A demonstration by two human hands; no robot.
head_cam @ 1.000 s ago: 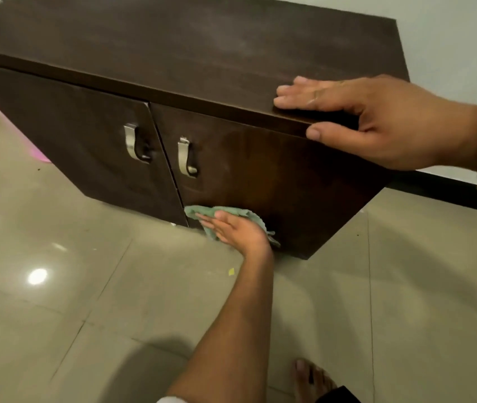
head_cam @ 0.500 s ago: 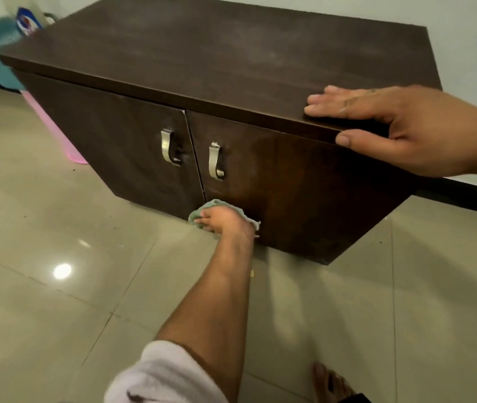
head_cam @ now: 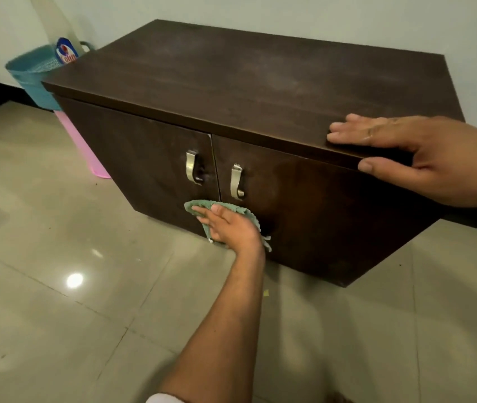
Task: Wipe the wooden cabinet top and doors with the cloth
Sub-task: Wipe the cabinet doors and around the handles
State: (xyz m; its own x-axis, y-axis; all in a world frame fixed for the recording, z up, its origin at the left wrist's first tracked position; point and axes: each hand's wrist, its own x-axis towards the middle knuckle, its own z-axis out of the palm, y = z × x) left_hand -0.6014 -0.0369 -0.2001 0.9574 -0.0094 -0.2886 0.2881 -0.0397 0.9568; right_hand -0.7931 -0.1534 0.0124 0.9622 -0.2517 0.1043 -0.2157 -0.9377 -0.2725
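A low dark wooden cabinet stands on the tiled floor against the wall, with two doors and two curved metal handles. My left hand presses a green cloth flat against the bottom of the doors, right where they meet. My right hand rests on the cabinet's front right top edge, fingers flat on top and thumb over the rim. It holds nothing.
A blue plastic basket with a spray bottle stands behind the cabinet's left end. A pink flat object lies on the floor beside it. The glossy tiled floor lies in front.
My left hand has slid the cloth leftward along the bottom of the right door to the seam between the doors. The view has pulled back. My right hand stays on the top edge.
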